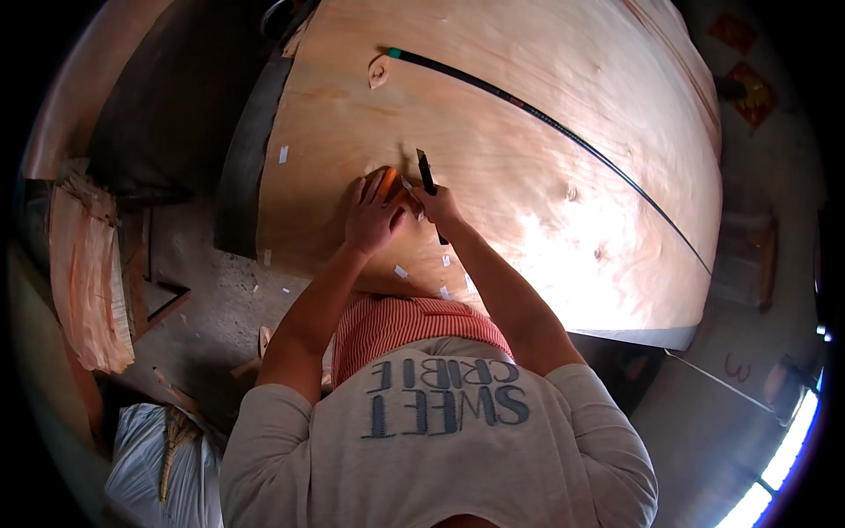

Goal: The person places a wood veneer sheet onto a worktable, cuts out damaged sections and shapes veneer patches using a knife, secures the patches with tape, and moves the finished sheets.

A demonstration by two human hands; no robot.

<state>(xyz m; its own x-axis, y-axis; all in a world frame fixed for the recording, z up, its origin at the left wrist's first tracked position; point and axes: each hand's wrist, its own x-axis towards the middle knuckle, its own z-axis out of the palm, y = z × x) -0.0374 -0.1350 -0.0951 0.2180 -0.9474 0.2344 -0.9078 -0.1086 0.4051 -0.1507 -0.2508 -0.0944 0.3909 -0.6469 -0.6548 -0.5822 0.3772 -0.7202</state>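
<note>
In my right hand [438, 207] is a black utility knife [425, 170], its tip pointing away from me and its rear end below my fist. Beside it, my left hand [373, 216] rests on a large wood veneer sheet [343, 114], fingers around a small orange object [388, 182] whose kind I cannot make out. The two hands almost meet at the orange object. Whether my right fingertips also touch it is hard to see. Small white strips [400, 272] lie on the veneer near my waist.
A long black rod [546, 116] with a green end lies across the sheet. An oval wood patch [378, 72] is near that end. Veneer strips [88, 273] stand at left, above a white plastic sack [158, 453]. The sheet's near edge touches my body.
</note>
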